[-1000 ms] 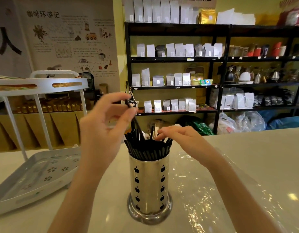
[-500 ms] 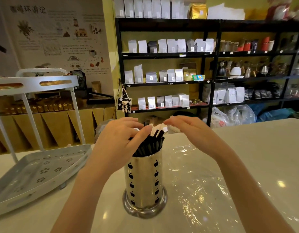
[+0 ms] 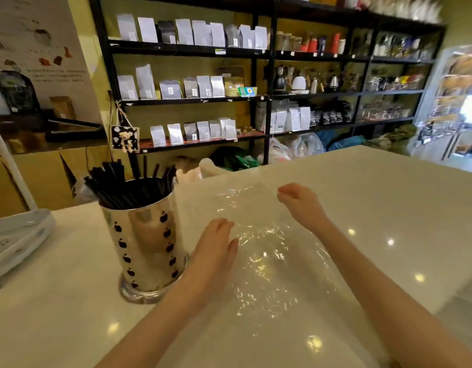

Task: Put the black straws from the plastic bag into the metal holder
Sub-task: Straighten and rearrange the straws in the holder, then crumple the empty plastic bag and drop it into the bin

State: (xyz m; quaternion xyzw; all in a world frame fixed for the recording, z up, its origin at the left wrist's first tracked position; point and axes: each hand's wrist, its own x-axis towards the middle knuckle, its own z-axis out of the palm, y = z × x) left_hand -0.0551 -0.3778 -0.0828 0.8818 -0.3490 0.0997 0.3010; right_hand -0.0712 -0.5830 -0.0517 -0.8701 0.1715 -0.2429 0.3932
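The black straws [image 3: 128, 187] stand bunched in the metal holder [image 3: 146, 245] at the left of the counter [image 3: 375, 203]; the plastic bag [image 3: 266, 251] lies flat to its right and appears empty. The left hand [image 3: 216, 248] rests flat on the bag's near-left part, fingers together; the right hand [image 3: 301, 203] hovers at the far edge, fingers loosely curled, holding nothing. Pin with the left and check the film for stray straws before clearing it.

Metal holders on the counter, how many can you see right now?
1. The metal holder stands on the white counter, left of the left hand and the clear plastic bag, full of black straws. Nothing suggests another is hidden.
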